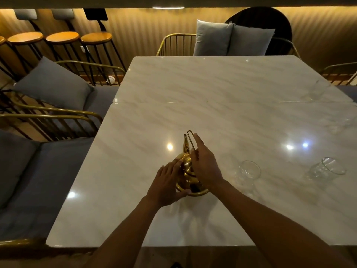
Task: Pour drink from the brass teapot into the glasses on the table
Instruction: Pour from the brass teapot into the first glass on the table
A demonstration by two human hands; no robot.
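Brass teapot (186, 171) stands on our marble table (212, 89); our left hand (167, 183) presses flat, fingers together, against its side, our right hand (205, 164) loosely cups its wire handle (191, 141). Rightward stand two empty glasses (249, 171).

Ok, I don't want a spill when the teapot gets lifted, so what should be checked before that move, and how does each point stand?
1. Teapot upright on the table: ok. The brass teapot stands on the marble table.
2. Handle gripped: not ok. The right hand is at the wire handle, fingers extended, not closed around it.
3. Body steadied: ok. The left hand rests against the teapot's side.
4. Nearest glass ready: ok. The near glass stands upright just right of the teapot.
5. Other glasses: ok for the second glass; those farther right are too faint to judge.
6. Lid secure: cannot tell, hands cover it.
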